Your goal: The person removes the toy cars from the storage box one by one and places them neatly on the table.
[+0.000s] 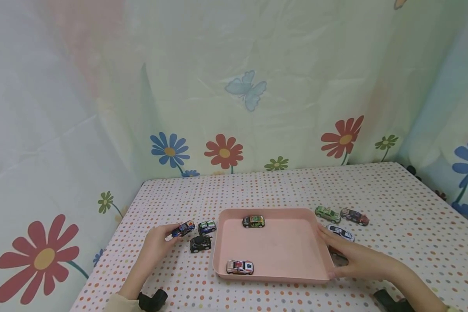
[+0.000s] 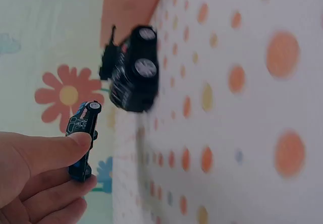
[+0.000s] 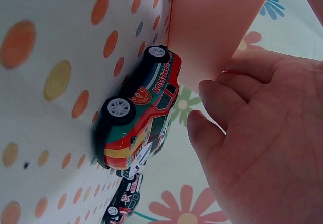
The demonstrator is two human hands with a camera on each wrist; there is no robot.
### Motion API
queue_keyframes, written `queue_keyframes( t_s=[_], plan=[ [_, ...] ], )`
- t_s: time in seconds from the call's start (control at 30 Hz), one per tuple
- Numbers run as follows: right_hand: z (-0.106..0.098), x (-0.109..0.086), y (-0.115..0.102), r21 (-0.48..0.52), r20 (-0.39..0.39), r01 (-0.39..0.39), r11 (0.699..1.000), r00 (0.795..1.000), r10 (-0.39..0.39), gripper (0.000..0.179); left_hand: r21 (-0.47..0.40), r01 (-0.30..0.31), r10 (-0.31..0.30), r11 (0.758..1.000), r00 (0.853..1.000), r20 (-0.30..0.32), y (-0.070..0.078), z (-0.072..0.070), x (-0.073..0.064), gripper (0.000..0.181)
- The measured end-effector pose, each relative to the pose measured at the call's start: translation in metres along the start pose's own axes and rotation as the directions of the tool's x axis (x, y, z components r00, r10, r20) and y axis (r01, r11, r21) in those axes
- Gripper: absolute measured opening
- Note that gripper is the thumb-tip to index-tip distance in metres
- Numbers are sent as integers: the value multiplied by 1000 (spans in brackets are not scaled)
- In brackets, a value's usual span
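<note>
My left hand [image 1: 157, 243] pinches the car [image 1: 184, 228] between thumb and fingers, left of the tray [image 1: 284, 247] and near the black car [image 1: 200, 244]. It looks light, stiff and rather slick, so I'd hold it by its sides, clear of the wheels. My right hand [image 1: 360, 258], fingers loosely extended, touches the tray's right side.

Smooth matt plastic-looking tray [image 1: 281, 247], glossy toy cars [image 3: 146, 113], creased backdrop sheet [image 1: 296, 56] with faint sheen.

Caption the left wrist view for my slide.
Left hand pinches a toy car near a black toy vehicle and pink tray.
</note>
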State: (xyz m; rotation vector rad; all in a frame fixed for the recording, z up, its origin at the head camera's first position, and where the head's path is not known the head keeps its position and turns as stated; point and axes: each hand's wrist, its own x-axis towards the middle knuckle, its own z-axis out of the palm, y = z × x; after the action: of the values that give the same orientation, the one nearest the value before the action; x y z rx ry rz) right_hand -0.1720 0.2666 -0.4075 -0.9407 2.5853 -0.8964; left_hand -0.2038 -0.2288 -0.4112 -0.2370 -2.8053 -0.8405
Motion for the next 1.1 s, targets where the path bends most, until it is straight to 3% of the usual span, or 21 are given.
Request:
queue_keyframes(
  t_s=[0.2,0.5,0.87,0.97,1.1],
  plan=[
    [1,0,1,27,3,-6,1000,1000,6,91,24,74,-75,997,997,12,-13,2,3,38],
    [4,-2,1,26,-15,-12,1000,1000,13,92,48,123,-123,991,992,6,-23,8,9,38],
    [1,-1,2,17,-11,0,1000,1000,0,92,84,129,-130,988,991,9,-27,11,13,34],
    [1,-1,2,12,-12,-1,1000,1000,1,92,123,123,-128,985,991,35,-26,10,14,34],
    [1,0,0,24,-8,-4,1000,1000,4,91,217,70,-89,974,993,77,-16,6,17,41]
  ],
)
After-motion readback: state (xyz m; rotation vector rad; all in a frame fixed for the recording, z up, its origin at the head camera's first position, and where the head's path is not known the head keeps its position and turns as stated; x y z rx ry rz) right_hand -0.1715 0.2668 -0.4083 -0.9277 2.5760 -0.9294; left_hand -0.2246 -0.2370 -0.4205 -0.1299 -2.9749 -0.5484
